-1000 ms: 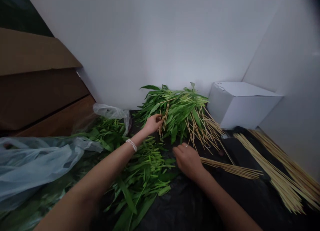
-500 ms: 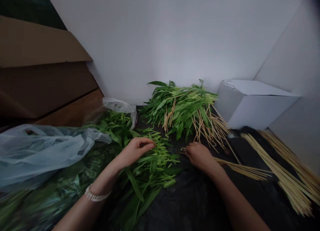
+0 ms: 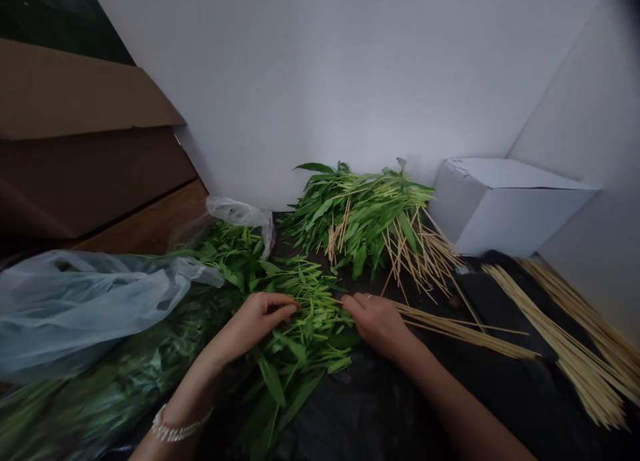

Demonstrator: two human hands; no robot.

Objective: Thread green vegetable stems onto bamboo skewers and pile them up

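Observation:
My left hand (image 3: 264, 320) is pinched, thumb against fingers, at the left side of a pile of cut leafy green stems (image 3: 320, 318); what lies between its fingertips is hidden. My right hand (image 3: 383, 324) is closed around thin bamboo skewers (image 3: 475, 338), which trail out behind it to the right. One skewer tip pokes out past its fingers towards the stems. Farther back, a heap of leafy greens threaded on skewers (image 3: 367, 214) leans by the wall, bare skewer ends pointing towards me.
Two larger bundles of skewers (image 3: 565, 348) lie at right on black sheeting (image 3: 370, 408). A white box (image 3: 520, 204) stands at the back right. Plastic bags (image 3: 95, 308) with more greens fill the left, below a cardboard box (image 3: 90, 174). A white wall (image 3: 320, 81) closes off the back.
My right hand has moved left to the edge of the stem pile, carrying skewers with it. My left hand has shifted slightly down and left.

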